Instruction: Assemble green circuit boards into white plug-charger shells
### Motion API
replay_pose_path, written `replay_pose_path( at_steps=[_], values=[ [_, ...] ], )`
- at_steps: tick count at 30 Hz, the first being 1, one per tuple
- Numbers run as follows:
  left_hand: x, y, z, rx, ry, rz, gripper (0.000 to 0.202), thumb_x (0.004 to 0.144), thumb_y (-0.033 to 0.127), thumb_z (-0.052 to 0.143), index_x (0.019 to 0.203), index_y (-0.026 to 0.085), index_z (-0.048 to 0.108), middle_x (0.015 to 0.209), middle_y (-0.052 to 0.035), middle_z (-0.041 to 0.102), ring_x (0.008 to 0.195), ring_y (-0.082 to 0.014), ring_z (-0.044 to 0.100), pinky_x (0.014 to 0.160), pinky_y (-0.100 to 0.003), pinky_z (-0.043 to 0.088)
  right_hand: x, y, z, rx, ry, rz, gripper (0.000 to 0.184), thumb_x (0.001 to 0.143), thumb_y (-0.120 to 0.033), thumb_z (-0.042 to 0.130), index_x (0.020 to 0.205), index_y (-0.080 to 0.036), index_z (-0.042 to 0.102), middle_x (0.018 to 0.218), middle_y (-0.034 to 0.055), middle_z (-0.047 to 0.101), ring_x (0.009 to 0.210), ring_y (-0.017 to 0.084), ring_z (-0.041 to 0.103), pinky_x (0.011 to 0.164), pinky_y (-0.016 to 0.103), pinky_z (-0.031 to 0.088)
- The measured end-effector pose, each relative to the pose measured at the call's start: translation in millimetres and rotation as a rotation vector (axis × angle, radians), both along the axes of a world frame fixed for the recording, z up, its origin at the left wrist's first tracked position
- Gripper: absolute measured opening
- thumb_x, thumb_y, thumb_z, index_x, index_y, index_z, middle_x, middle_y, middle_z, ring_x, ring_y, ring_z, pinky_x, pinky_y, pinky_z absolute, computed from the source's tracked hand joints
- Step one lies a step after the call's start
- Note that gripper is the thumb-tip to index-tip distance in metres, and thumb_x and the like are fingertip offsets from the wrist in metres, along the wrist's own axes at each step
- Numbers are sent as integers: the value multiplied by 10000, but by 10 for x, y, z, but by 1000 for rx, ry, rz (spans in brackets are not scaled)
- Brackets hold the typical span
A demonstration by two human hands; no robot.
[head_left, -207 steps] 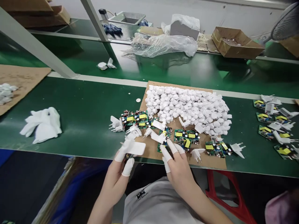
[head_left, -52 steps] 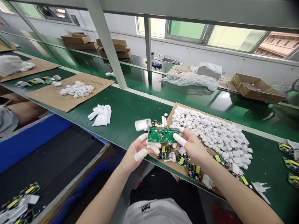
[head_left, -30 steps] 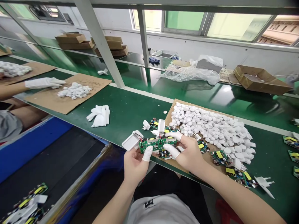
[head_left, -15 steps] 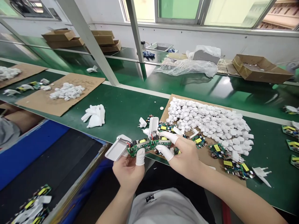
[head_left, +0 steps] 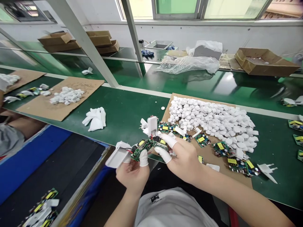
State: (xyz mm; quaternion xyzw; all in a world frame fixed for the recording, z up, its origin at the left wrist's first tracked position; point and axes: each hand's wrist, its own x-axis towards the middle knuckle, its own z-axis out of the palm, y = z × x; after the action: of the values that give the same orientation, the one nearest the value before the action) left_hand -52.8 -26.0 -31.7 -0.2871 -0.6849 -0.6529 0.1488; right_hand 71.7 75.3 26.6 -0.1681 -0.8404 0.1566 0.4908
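Between my hands is a pair of green circuit boards meeting at an angle, the left circuit board [head_left: 142, 148] and the right circuit board [head_left: 161, 144]. My left hand [head_left: 133, 171] grips the left one, its white-covered thumb on the front. Wires run from that board to a white plastic plug piece [head_left: 116, 156] beside my left fingers. My right hand [head_left: 183, 157] pinches the right board between thumb and forefinger, both in white finger cots. A second white plug piece [head_left: 152, 125] stands up behind the boards on red wires. Whether the boards are still joined I cannot tell.
A heap of small white plastic parts [head_left: 213, 123] covers a cardboard sheet [head_left: 170, 104], with several loose boards [head_left: 220, 147] along its near side. A white glove [head_left: 95, 119] lies left on the green table. More boards [head_left: 44, 209] sit on the dark belt [head_left: 30, 179] below.
The two boards, nearly in one straight line before, now bend at the middle. My right hand has shifted slightly left, nearer my left hand, and the view has tilted a little.
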Motion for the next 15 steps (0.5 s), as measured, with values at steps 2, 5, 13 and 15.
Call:
replay_pose_path(
  at_steps=[2,5,13,15],
  values=[
    [8,38,49,17,-16,32,327,746,441,924,770,140,799,667,-77,791,681,-257,807,704,-328,680,-17,1,-19,-16,0,-7,204,1092,-224,589,1162,-126,755,813,90,791,685,203,741,675,290,631],
    [0,64,116,1,-157,-62,348,737,460,922,714,146,774,654,-73,793,660,-255,810,662,-305,684,-20,9,-57,-110,-47,-2,182,1083,-241,614,1165,-157,753,824,54,791,663,174,722,681,269,631],
    [-226,-44,40,38,-482,-75,301,766,382,892,874,127,775,812,-86,825,630,-238,798,649,-361,716,154,134,-22,171,-183,-125,267,1028,-135,585,1244,-144,741,744,65,703,669,232,685,629,326,582],
    [-378,-25,45,24,-498,-11,307,673,321,926,842,134,751,810,-75,811,619,-222,782,642,-352,713,273,229,115,114,-215,-205,246,1026,-169,604,1214,-159,762,734,51,693,655,217,670,605,308,565]
  ],
)
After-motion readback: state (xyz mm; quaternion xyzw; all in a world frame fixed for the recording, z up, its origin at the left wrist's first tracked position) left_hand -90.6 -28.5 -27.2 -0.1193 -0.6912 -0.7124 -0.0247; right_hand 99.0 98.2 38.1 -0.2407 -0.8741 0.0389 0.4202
